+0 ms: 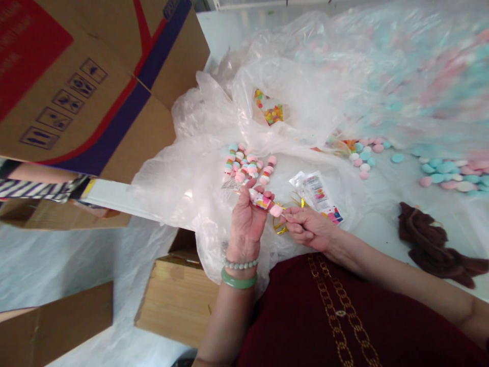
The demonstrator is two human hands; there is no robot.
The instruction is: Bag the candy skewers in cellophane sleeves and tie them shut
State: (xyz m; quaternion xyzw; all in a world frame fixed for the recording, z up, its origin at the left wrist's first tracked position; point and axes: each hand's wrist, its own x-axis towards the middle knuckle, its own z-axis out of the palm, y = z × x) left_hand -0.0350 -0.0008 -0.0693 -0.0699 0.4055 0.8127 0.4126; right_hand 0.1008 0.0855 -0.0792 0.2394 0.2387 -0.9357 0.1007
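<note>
My left hand (250, 216) is closed around a small printed candy wrapper (262, 200). A pink candy (275, 210) sticks out of the wrapper's right end. My right hand (307, 224) pinches a thin stick at the far side of that candy. Just beyond my left hand lie several skewers of pastel candies (248, 163) on clear plastic. To the right of them is a small stack of flat printed wrappers (319, 193). Gold twist ties (280, 226) lie between and under my hands.
A large cardboard box (126, 102) stands at the upper left. Plastic sheeting (214, 117) covers the table, with loose pink, blue and white candies (446, 171) at the right. A brown cloth (428, 239) lies at the right. Another box (179, 300) is below the table edge.
</note>
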